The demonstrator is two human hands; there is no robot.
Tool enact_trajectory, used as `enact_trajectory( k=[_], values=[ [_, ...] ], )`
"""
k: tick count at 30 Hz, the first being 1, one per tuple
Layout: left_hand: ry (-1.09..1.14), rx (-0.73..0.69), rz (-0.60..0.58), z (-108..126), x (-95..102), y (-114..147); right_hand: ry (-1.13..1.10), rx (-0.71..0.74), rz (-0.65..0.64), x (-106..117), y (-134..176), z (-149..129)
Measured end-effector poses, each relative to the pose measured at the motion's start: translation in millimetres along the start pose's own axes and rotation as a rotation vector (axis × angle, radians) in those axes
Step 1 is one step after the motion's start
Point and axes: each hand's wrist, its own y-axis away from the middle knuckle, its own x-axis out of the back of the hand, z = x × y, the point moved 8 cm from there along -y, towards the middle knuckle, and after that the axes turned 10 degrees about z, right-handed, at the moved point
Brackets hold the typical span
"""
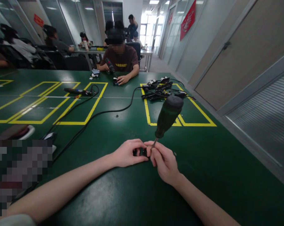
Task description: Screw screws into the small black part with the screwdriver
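A screwdriver with a thick dark handle (169,114) stands tilted over the table, its handle leaning up and to the right. My right hand (165,161) is closed, with thumb and fingers pinching the thin metal shaft low down. Just left of it, my left hand (129,153) rests on the table, its fingers curled around a small black part (145,152). Most of that part is hidden by fingers of both hands, so its kind does not show. The screwdriver's tip is also covered by my fingers.
Black cables and dark devices (159,89) lie piled inside yellow tape at the back right. One black cable (104,111) runs across the green table (203,163). A pen-shaped tool (73,91) lies left. Across the table, a person (122,58) handles a powered screwdriver (111,66).
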Motion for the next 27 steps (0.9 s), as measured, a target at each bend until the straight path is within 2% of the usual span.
enact_trajectory(
  k=[3,7,12,20,27],
  values=[
    [-0.014,-0.003,-0.001,0.3,1.1,-0.6,-0.056,-0.049,0.017,2.9,1.2,8.2],
    [-0.023,-0.006,-0.009,1.4,2.2,-1.3,-0.116,-0.082,0.104,8.5,3.0,18.3],
    [-0.004,0.009,-0.008,2.4,2.3,-1.6,-0.169,-0.101,0.148,6.1,3.0,19.9],
    [0.01,0.023,0.003,0.3,1.8,-0.8,-0.143,-0.118,0.151,7.9,1.1,16.6],
    [-0.019,0.006,0.01,3.1,2.2,-0.7,-0.041,-0.086,0.07,5.7,-2.0,7.6]
  ],
)
